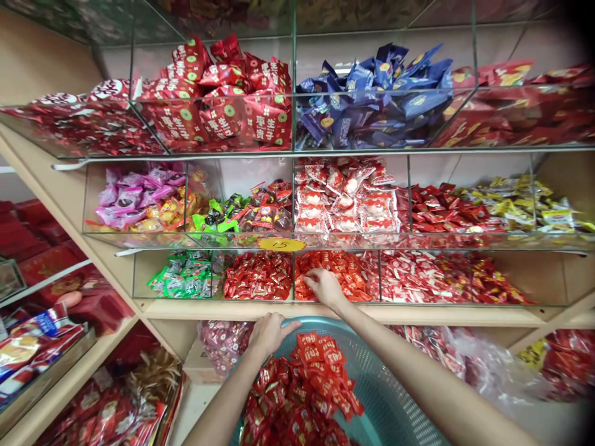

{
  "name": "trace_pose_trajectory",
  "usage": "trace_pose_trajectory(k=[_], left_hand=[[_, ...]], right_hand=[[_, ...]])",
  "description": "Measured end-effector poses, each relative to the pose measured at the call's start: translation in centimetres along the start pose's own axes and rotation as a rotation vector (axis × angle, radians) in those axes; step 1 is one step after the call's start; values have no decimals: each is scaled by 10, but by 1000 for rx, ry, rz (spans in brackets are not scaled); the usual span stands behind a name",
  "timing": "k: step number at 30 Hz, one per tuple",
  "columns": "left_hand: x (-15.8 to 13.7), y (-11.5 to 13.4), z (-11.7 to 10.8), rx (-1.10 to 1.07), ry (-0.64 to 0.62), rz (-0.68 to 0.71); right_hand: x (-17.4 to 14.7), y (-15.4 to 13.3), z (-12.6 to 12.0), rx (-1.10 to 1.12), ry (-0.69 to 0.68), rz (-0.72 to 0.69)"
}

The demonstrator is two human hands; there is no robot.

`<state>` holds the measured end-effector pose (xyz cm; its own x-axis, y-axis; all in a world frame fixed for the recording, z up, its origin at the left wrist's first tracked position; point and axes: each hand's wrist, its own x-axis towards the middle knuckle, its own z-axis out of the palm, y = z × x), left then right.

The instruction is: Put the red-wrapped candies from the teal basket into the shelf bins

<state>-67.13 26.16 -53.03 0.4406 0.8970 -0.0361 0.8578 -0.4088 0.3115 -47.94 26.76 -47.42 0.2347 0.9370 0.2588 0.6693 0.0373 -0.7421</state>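
Note:
A teal plastic basket [372, 365] sits below the lowest shelf, with a heap of red-wrapped candies [320, 359] inside. My left hand [268, 334] is closed on the basket's far left rim, its thumb stretched along the edge. Over the shelf's front edge reaches my right hand [324, 288], at a clear bin of orange-red wrapped candies [346, 266]. Its fingers are curled together at the candies; whatever is between them is hidden. Darker red candies [258, 275] fill the compartment just left of it.
Clear dividers split the shelves into compartments. Above are blue packets [376, 93], large red packets [223, 99] and white-and-red sweets [346, 198]. A yellow price tag [281, 244] hangs on the middle ledge. Plastic bags [493, 365] lie under the shelf at right; a cardboard box [199, 359] stands left.

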Motion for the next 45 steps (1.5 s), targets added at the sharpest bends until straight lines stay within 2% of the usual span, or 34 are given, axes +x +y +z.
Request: trace_pose_trajectory(k=[4,7,12,17,21,24,30,37,45], left_hand=[[-1,2,-3,-9,-14,-12],[-1,2,-4,-16,-11,-10],[-1,1,-1,-12,-10,-6],[-2,2,-4,-18,0,4],[-3,3,-6,-22,12,9],[-3,5,-6,-41,-6,-19],[-5,11,-10,-45,-14,-32],[-4,10,-10,-18,-13,-27],[-5,9,-9,-42,-24,7]], right_hand=[[13,7,21,74,3,68],[13,12,21,201,-3,87],[-4,13,-4,408,0,106],[-43,15,-34,777,-30,195],[-73,15,-40,878,-90,272],[-89,14,-37,916,-107,279],[-101,16,-31,929,-182,185],[-103,21,-33,783,-100,42],[-110,26,-24,731,-160,36]])
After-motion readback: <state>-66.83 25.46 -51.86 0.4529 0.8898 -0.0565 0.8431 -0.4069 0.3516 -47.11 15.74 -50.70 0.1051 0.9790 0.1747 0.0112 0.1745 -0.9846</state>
